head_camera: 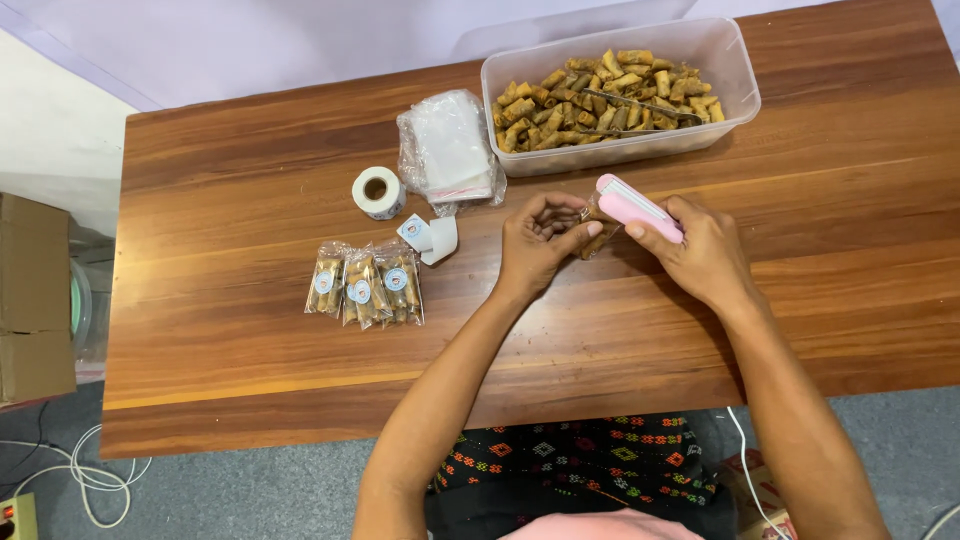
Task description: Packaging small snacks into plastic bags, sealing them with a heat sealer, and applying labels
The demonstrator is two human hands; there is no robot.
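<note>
My left hand [538, 245] pinches a small clear snack bag [598, 232] of brown rolls above the wooden table [250, 380]. My right hand [700, 250] grips a pink and white handheld sealer [636, 205], whose jaw closes over the top of that bag. Behind my hands stands a clear plastic tub [735, 70] filled with brown fried rolls [600, 95], with metal tongs [640, 105] lying on top. To the left lie three sealed snack packets [365, 285] with round stickers.
A stack of empty clear bags [448, 145] lies beside the tub. A white sticker roll [378, 192] and a loose strip of stickers [430, 237] sit near it. Cardboard boxes [30, 300] stand left of the table, white cables [95, 475] on the floor.
</note>
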